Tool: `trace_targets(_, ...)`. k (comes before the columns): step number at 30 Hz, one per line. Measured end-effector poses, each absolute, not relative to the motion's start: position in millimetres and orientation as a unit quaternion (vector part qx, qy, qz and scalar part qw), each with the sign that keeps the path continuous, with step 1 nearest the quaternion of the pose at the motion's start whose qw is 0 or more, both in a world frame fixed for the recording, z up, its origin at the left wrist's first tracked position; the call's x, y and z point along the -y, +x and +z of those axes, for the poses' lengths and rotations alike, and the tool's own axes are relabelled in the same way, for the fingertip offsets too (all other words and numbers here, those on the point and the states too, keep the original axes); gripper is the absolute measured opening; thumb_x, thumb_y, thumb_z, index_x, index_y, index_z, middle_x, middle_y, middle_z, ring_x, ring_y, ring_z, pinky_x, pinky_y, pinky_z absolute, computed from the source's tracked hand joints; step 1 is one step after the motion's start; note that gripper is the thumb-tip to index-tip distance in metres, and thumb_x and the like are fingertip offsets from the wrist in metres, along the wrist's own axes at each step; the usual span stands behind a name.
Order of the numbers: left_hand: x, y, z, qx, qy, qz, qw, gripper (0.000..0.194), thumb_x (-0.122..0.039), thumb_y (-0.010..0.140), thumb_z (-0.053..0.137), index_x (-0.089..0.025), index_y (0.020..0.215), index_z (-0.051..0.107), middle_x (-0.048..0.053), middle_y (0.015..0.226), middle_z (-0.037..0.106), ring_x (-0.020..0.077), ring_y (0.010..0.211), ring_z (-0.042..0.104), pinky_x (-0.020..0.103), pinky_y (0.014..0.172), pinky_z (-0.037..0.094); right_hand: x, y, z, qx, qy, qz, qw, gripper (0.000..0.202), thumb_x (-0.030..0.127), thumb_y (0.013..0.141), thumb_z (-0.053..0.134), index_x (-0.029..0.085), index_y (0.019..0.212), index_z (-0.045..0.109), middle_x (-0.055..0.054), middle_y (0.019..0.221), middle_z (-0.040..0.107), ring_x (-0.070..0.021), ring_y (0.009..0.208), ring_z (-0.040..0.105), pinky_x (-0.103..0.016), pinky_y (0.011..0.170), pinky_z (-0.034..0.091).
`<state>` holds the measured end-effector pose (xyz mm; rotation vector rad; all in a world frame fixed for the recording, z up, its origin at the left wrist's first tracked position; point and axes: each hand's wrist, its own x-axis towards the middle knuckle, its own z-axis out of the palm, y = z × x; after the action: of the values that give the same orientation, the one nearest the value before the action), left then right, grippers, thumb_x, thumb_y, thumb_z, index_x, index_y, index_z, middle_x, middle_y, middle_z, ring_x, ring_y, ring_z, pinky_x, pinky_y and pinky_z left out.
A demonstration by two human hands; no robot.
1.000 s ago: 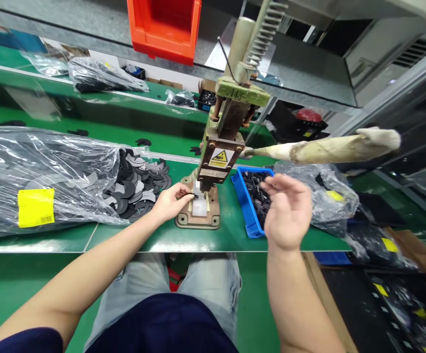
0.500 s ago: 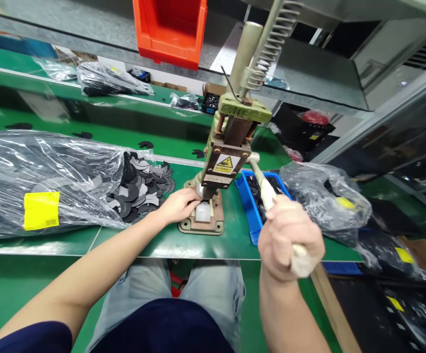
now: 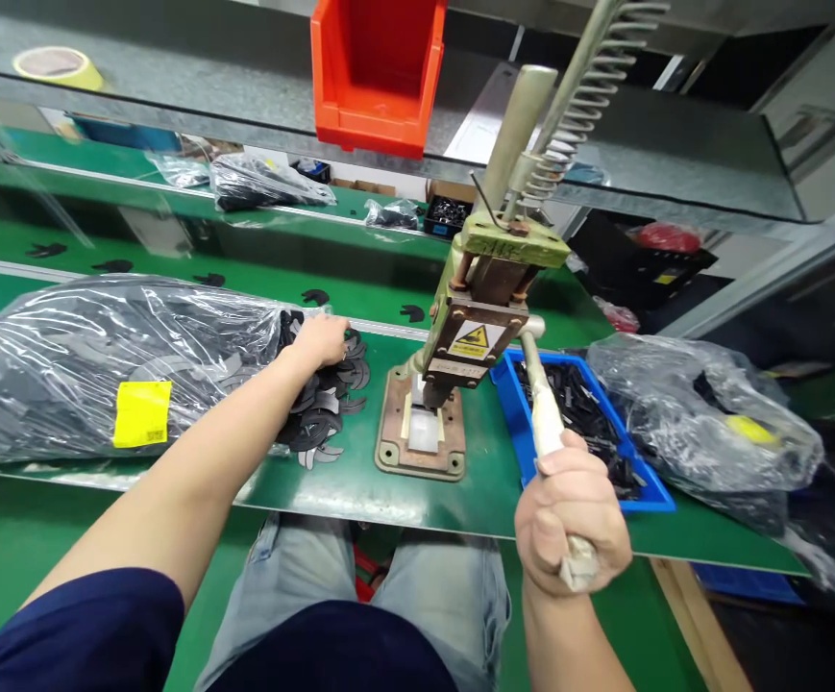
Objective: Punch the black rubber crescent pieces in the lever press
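My right hand is wrapped round the cloth- or tape-covered lever of a green hand press. At the pile of flat, dark curved pieces is my left hand, its fingers pointing down among them. Its fingertips are hidden, so I cannot tell whether it grips a piece. The pieces spill from the mouth of a large clear plastic bag with a yellow label. Below the press head, a whitish block sits on the brown base plate, and no hand touches it.
Right of the press stands a blue bin of small black parts, beside another clear bag. Several dark curved pieces lie in a row behind, including one curved piece. An orange-red bin and a tape roll occupy the shelf above.
My left hand has left the press base and moved left and away to the pile of curved pieces. My right hand still grips the lever, and the whole view has shifted.
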<state>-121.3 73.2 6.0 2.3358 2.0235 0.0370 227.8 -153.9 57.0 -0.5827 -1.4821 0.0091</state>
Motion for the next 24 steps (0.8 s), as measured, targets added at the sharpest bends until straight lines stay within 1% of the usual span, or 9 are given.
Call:
trace_targets(4,-91,-134,5,-0.629,0.775,-0.038,0.037,0.062,-0.027,0.080,0.074,-0.016,0.141,0.066,0.024,0.136,0.069,0.0421,0.129,0.059,0.053,0.110,0.041,154,229,56,0.669,-0.263,0.006,0.695,0.022,0.021,0.087,0.069,0.023,0.070,0.055,0.003,0.071,0.060,-0.0196,0.080,0.064,-0.064,0.102,0.052)
trace_targets(6,-92,-133,3,-0.618,0.784,-0.048,0.036,0.061,-0.027,0.078,0.075,-0.017,0.138,0.067,0.022,0.133,0.071,0.0418,0.129,0.059,0.053,0.111,0.040,154,229,56,0.667,-0.262,0.004,0.697,0.022,0.021,0.087,0.069,0.023,0.070,0.055,0.003,0.071,0.060,-0.0192,0.080,0.064,-0.063,0.103,0.052)
trace_targets(8,-90,-131,1,-0.604,0.795,-0.053,0.037,0.052,-0.026,0.078,0.075,-0.019,0.129,0.071,0.018,0.124,0.075,0.0401,0.126,0.060,0.052,0.110,0.039,153,230,56,0.666,-0.261,0.003,0.699,0.022,0.022,0.087,0.069,0.023,0.070,0.055,0.004,0.071,0.060,-0.0187,0.080,0.064,-0.062,0.103,0.052)
trace_targets(12,-82,-134,1,-0.581,0.812,-0.050,0.037,0.023,-0.026,0.081,0.070,-0.023,0.102,0.076,0.012,0.110,0.079,0.0352,0.120,0.063,0.048,0.111,0.037,153,229,56,0.666,-0.259,0.003,0.699,0.021,0.023,0.086,0.070,0.023,0.070,0.055,0.003,0.070,0.060,-0.0193,0.080,0.064,-0.062,0.103,0.053)
trace_targets(14,-76,-136,5,-0.573,0.818,-0.040,0.035,0.017,-0.029,0.083,0.068,-0.023,0.097,0.075,0.011,0.108,0.079,0.0337,0.116,0.066,0.046,0.108,0.040,154,228,55,0.663,-0.262,0.004,0.701,0.021,0.024,0.086,0.070,0.023,0.070,0.056,0.003,0.070,0.060,-0.0202,0.080,0.064,-0.064,0.103,0.053)
trace_targets(17,-64,-137,16,-0.558,0.829,-0.001,0.042,0.020,-0.035,0.089,0.064,-0.022,0.101,0.072,0.011,0.106,0.078,0.0303,0.104,0.069,0.039,0.095,0.047,155,229,54,0.660,-0.273,0.006,0.700,0.022,0.026,0.086,0.071,0.024,0.070,0.056,0.002,0.070,0.061,-0.0212,0.079,0.064,-0.066,0.102,0.053)
trace_targets(20,-44,-133,30,-0.544,0.835,0.056,0.065,0.024,-0.036,0.095,0.056,-0.021,0.111,0.067,0.009,0.103,0.076,0.0264,0.094,0.070,0.033,0.083,0.050,154,229,52,0.660,-0.275,0.006,0.699,0.023,0.027,0.087,0.071,0.025,0.069,0.055,0.003,0.069,0.060,-0.0211,0.079,0.063,-0.066,0.101,0.054)
trace_targets(22,-28,-126,36,-0.516,0.848,0.089,0.083,0.024,-0.034,0.096,0.055,-0.021,0.114,0.065,0.008,0.105,0.075,0.0254,0.093,0.070,0.033,0.082,0.051,154,228,52,0.658,-0.270,0.008,0.703,0.024,0.027,0.086,0.071,0.024,0.069,0.055,0.003,0.069,0.059,-0.0208,0.079,0.063,-0.064,0.102,0.053)
trace_targets(24,-11,-118,38,-0.473,0.870,0.102,0.099,0.023,-0.032,0.096,0.056,-0.022,0.114,0.065,0.008,0.108,0.073,0.0251,0.096,0.070,0.034,0.085,0.052,153,227,52,0.655,-0.266,0.010,0.707,0.024,0.027,0.086,0.071,0.024,0.069,0.054,0.003,0.069,0.059,-0.0206,0.080,0.063,-0.064,0.103,0.053)
